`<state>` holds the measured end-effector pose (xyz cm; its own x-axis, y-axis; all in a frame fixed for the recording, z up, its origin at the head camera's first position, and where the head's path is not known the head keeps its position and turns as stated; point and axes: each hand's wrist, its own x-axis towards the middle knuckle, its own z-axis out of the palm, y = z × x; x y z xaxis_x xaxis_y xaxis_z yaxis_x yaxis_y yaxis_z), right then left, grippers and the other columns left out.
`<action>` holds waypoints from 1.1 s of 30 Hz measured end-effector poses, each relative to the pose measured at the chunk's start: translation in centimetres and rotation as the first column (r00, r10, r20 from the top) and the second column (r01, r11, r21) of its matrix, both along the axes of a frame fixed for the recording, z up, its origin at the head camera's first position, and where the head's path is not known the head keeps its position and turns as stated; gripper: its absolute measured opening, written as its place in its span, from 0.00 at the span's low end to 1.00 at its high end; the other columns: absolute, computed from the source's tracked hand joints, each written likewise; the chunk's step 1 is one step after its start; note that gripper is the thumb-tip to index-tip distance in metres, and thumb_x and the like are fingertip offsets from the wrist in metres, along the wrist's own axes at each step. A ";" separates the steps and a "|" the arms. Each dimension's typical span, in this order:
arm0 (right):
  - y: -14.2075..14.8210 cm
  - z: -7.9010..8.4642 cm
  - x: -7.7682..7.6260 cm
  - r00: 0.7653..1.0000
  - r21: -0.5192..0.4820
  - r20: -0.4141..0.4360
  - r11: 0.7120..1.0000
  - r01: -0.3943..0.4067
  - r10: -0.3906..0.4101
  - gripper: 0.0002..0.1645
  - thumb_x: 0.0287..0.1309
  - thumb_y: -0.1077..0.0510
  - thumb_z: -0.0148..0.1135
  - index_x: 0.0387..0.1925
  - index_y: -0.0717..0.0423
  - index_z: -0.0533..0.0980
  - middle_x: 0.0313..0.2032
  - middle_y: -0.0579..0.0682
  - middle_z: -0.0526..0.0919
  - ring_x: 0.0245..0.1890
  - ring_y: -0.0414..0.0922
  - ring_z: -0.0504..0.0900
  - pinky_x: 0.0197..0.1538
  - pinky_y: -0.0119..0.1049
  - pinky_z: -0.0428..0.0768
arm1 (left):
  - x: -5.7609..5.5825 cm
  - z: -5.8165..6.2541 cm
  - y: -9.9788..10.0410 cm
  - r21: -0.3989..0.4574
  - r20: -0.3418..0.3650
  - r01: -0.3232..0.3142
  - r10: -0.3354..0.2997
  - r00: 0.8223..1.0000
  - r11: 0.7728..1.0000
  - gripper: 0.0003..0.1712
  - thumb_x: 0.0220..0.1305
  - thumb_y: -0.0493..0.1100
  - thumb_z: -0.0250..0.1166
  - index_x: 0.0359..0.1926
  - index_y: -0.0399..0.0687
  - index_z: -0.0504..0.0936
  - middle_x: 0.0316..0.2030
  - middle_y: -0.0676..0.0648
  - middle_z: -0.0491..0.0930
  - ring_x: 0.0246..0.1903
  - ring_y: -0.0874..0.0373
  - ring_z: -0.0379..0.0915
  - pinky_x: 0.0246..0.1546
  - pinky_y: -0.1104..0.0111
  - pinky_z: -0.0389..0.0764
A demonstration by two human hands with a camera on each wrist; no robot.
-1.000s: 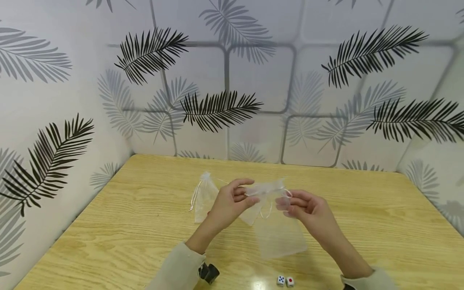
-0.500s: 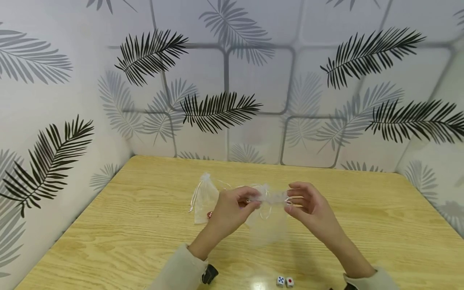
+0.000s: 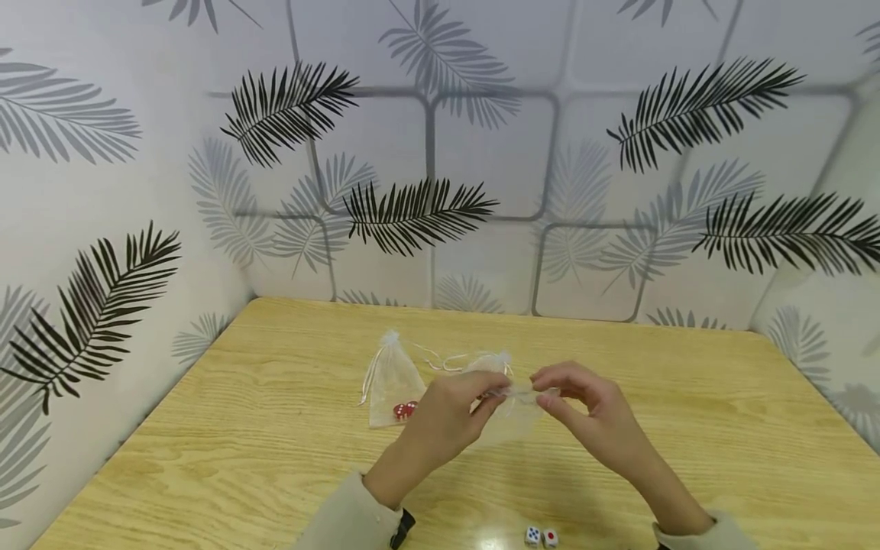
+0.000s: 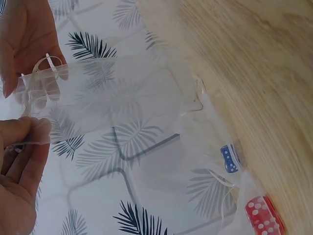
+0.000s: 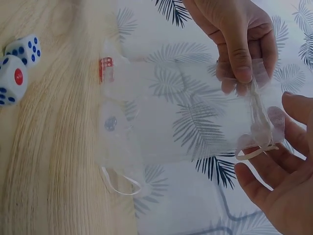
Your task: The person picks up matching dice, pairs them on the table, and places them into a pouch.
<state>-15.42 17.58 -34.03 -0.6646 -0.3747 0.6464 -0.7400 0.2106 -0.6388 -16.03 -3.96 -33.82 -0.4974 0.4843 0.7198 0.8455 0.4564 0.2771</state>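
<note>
Both hands work at the mouth of a sheer white drawstring bag (image 3: 510,429), held up over the table. My left hand (image 3: 443,418) pinches the gathered top edge between thumb and fingers. On the other side my right hand (image 3: 605,424) holds the mouth near the cord loop, some fingertips showing through the mesh in the right wrist view. No dice show inside this bag (image 5: 195,112). Behind it lies a second mesh bag (image 3: 491,363), partly hidden, with blue dice (image 4: 230,157). Left of that rests a third bag (image 3: 392,374) containing red dice (image 3: 406,410).
Two loose white dice, one showing blue pips (image 3: 532,535) and one a red pip (image 3: 551,538), sit near the table's front edge. The wooden table (image 3: 241,428) meets a leaf-patterned wall (image 3: 481,252) at the back and left.
The held bag's mouth has come down slightly and the hands have drawn closer together. The left hand has shifted right, uncovering more of the red dice.
</note>
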 end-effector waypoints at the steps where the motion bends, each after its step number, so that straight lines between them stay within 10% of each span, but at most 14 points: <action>1: 0.0 0.0 0.0 1.000 0.011 -0.021 1.000 0.016 -0.016 0.16 0.58 0.74 0.56 0.42 0.55 0.79 0.44 0.39 0.80 0.42 0.32 0.80 0.45 0.25 0.79 | 0.0 0.0 0.0 -0.010 -0.021 -0.004 0.003 1.000 1.000 0.08 0.59 0.34 0.65 0.41 0.38 0.83 0.34 0.47 0.86 0.29 0.63 0.81 0.33 0.82 0.78; 13: -0.1 0.1 0.3 0.983 0.078 -0.035 0.980 0.181 -0.179 0.10 0.60 0.70 0.57 0.35 0.58 0.83 0.32 0.51 0.85 0.26 0.31 0.77 0.28 0.27 0.79 | 0.2 -0.3 0.4 -0.115 -0.251 -0.096 0.065 0.966 0.989 0.14 0.56 0.32 0.67 0.45 0.41 0.79 0.33 0.49 0.85 0.29 0.63 0.82 0.32 0.80 0.79; 24: -0.8 -0.1 0.8 0.967 0.118 -0.063 0.960 0.254 -0.248 0.13 0.47 0.68 0.70 0.38 0.58 0.82 0.35 0.51 0.85 0.31 0.30 0.80 0.30 0.29 0.83 | 0.2 -0.5 0.5 -0.237 -0.122 -0.077 0.049 0.991 0.968 0.10 0.62 0.38 0.62 0.45 0.46 0.77 0.44 0.49 0.81 0.42 0.60 0.79 0.43 0.74 0.79; 33: -1.4 -0.4 0.8 0.961 0.112 -0.088 0.957 0.269 -0.261 0.20 0.41 0.69 0.74 0.40 0.59 0.81 0.39 0.52 0.84 0.36 0.36 0.81 0.31 0.27 0.83 | 0.7 -0.4 0.7 -0.088 -0.052 -0.188 0.184 0.982 0.978 0.10 0.66 0.43 0.59 0.31 0.45 0.83 0.31 0.51 0.84 0.29 0.61 0.81 0.30 0.74 0.80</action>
<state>-14.61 16.22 -34.45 -0.7044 -0.2701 0.6564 -0.6899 0.4780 -0.5436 -15.38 -3.25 -34.18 -0.5545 0.4515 0.6990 0.7535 0.6290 0.1914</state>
